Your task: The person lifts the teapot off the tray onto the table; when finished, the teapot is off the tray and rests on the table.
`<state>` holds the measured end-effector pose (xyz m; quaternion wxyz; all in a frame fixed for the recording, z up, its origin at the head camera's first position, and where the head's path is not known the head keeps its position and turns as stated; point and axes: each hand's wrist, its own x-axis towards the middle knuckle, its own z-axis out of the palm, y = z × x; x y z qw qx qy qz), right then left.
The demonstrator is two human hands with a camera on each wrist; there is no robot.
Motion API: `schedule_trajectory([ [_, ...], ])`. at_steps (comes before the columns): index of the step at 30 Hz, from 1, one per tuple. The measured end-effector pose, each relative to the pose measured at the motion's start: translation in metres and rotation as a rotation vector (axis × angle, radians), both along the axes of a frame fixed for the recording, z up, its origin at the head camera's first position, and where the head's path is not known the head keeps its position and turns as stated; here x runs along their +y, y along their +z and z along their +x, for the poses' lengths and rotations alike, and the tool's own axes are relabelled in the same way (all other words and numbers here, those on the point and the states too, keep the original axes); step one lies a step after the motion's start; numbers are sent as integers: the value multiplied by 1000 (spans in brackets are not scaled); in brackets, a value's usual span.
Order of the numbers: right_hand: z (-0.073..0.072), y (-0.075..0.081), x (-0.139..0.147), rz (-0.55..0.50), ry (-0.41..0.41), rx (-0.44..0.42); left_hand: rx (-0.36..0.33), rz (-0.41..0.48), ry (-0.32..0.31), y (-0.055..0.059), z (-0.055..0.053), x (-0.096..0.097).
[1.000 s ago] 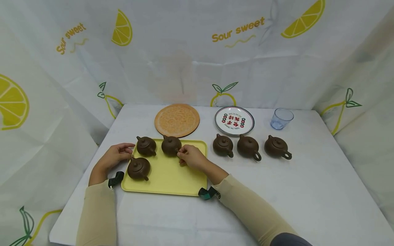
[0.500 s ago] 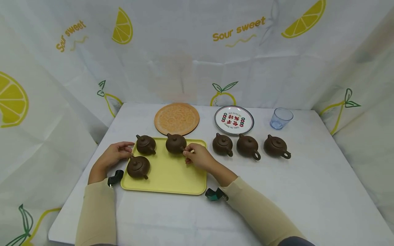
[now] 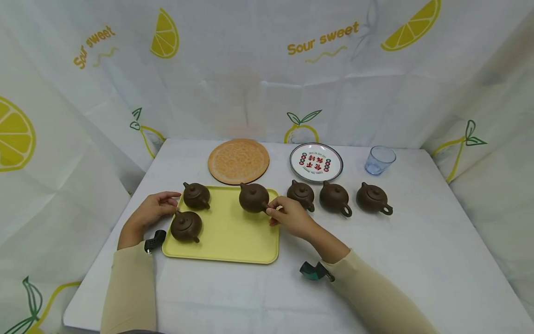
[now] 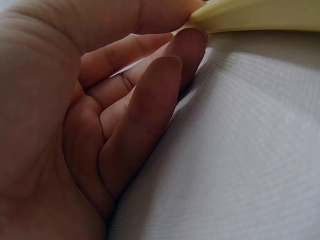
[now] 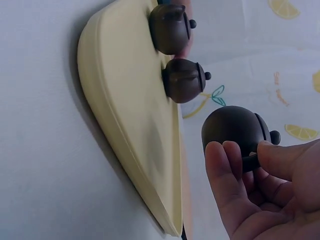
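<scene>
Teapot hangs upright above the right part of the yellow tray, its handle pinched between the thumb and fingers of the right hand. Nearest, two beige sleeves reach over the white table. The left hand lies beside the tray's left rim, fingers relaxed and slightly bent, one fingertip touching the rim. On the tray's left side sit the near pot and, behind it, the far pot. Right of the tray, three pots stand in a row. Beyond lie a round mat, a plate and a glass; farthest hangs a lemon-print curtain.
</scene>
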<state>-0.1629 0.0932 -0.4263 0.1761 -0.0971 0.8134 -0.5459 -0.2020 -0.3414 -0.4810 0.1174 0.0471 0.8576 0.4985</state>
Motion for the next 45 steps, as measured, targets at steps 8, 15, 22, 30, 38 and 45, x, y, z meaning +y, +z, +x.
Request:
schedule_trajectory([
  [8,16,1,28,28,-11,-12,-4,-12,1,-2,-2,0],
  [15,29,-5,52,43,29,26,3,-2,4,-2,-2,-1],
  [22,41,-10,74,30,59,27,-2,2,8,-4,-2,-2],
  [30,51,-17,97,7,99,29,-13,11,6,-4,-3,-2],
  [38,59,-27,114,-77,176,32,-6,-1,0,-5,-3,-3],
  [45,60,-32,122,-90,214,23,-10,10,2,-5,-4,-3],
])
